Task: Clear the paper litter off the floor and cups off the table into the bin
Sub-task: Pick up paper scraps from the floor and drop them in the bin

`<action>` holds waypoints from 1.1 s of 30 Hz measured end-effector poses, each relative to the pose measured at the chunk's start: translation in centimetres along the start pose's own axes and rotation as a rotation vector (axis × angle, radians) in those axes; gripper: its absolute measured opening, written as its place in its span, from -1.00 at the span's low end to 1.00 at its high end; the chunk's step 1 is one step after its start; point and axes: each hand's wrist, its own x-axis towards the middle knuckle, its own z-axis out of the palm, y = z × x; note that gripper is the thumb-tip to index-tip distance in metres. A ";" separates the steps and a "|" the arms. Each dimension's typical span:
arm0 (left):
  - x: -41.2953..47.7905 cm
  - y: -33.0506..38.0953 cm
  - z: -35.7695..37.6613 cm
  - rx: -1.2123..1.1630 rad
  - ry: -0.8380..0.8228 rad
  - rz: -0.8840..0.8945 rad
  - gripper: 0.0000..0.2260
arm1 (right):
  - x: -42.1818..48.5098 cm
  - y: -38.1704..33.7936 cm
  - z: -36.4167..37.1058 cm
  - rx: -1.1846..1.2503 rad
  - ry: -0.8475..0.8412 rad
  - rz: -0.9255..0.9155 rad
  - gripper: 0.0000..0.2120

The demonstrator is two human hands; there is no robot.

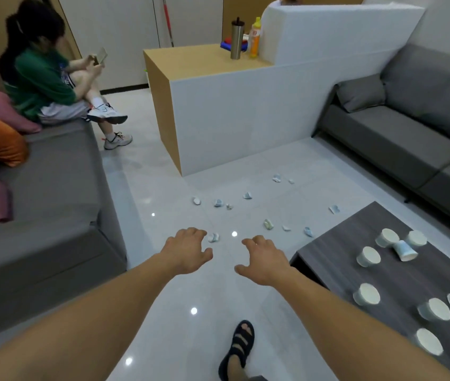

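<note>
Several crumpled paper scraps lie scattered on the glossy white floor, among them one (213, 237) just beyond my left hand, one (268, 224) further right and one (277, 178) near the white partition. Several pale paper cups stand or lie on the dark wooden table (336, 257) at the right, such as an upturned cup (368, 256) and a tipped one (405, 250). My left hand (188, 250) and my right hand (263, 259) reach forward over the floor, palms down, fingers loosely spread, holding nothing. No bin is in view.
A grey sofa (53, 204) with pink and orange cushions lines the left, where a person (45, 75) sits with a phone. Another grey sofa (411, 133) runs along the right. A white and wood counter (218, 105) stands ahead. My sandalled foot (239, 347) is on the floor.
</note>
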 end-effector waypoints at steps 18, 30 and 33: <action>29.7 -1.9 -5.6 -0.143 -0.180 -0.122 -0.44 | 30.1 8.0 -8.4 -0.056 -0.232 -0.033 -0.26; 52.8 -12.7 1.7 -0.254 -0.325 -0.211 -0.46 | 55.8 8.9 -1.5 -0.047 -0.361 -0.040 -0.30; 57.9 -16.3 7.9 -0.260 -0.368 -0.251 -0.46 | 62.3 9.5 5.0 -0.054 -0.394 -0.089 -0.28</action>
